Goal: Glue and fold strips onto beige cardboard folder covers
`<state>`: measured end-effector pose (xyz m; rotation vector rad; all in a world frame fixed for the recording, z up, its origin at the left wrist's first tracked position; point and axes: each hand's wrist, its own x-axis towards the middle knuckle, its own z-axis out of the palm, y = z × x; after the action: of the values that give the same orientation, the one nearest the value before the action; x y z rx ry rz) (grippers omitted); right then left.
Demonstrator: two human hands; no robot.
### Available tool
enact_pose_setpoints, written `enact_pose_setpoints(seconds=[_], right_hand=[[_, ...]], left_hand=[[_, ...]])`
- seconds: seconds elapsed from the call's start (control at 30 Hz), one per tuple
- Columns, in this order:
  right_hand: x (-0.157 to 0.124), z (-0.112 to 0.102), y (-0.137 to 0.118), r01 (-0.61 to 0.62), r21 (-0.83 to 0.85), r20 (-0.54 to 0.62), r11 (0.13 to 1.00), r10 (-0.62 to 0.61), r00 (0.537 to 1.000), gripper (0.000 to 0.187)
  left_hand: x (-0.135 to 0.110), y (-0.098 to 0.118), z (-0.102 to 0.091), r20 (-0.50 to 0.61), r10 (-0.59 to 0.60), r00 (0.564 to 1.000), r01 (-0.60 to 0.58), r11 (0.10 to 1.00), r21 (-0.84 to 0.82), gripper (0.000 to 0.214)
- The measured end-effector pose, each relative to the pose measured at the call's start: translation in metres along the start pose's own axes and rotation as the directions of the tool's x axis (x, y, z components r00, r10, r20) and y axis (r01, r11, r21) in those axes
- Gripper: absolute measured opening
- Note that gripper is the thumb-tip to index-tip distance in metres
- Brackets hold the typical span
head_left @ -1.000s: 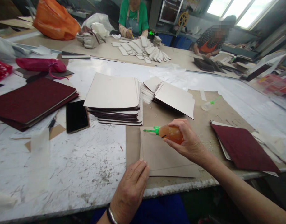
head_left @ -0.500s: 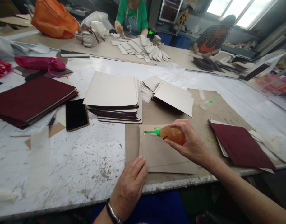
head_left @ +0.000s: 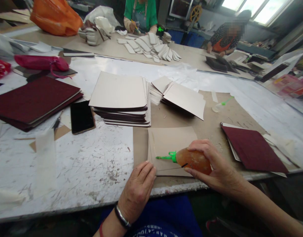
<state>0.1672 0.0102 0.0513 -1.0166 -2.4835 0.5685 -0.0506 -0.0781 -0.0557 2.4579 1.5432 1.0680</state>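
My right hand (head_left: 213, 163) is wrapped round an orange-brown glue bottle (head_left: 194, 160) with a green nozzle (head_left: 165, 157). The bottle lies nearly level, its tip pointing left just over a pale beige sheet (head_left: 176, 140). A thin glue line runs down the sheet near its left edge. My left hand (head_left: 139, 186) rests flat on the sheet's lower left corner, fingers stretched out, with a metal bangle at the wrist. Beneath the sheet lies brown paper (head_left: 166, 118) covering part of the white table.
A stack of white boards (head_left: 119, 92) stands beyond the sheet, with a fanned pile (head_left: 184, 98) beside it. Dark red panels lie left (head_left: 35, 102) and right (head_left: 252, 148). A phone (head_left: 82, 117) and a small clear bottle (head_left: 218, 107) are on the table. Two people work across it.
My right hand has drawn the glue bottle toward me and slightly right, leaving a line of glue down the sheet. The left hand stays at the corner.
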Motion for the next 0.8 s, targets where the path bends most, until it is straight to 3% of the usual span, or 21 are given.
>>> enact_pose_setpoints(seconds=[0.13, 0.5, 0.8], right_hand=[[-0.012, 0.0, -0.002, -0.025, 0.011, 0.032, 1.0, 0.025, 0.999, 0.04], [-0.026, 0.002, -0.001, -0.038, 0.041, -0.022, 0.998, 0.039, 0.999, 0.042], [-0.058, -0.024, 0.016, -0.21, -0.055, -0.112, 0.976, 0.203, 0.973, 0.039]], left_hand=[[-0.002, -0.001, 0.0, 0.004, -0.002, 1.0, 0.002, 1.0, -0.013, 0.029], [-0.003, -0.001, 0.001, -0.039, 0.024, 0.999, -0.025, 0.999, -0.029, 0.03], [-0.003, -0.001, 0.0, -0.029, 0.044, 0.999, -0.045, 0.999, -0.03, 0.033]])
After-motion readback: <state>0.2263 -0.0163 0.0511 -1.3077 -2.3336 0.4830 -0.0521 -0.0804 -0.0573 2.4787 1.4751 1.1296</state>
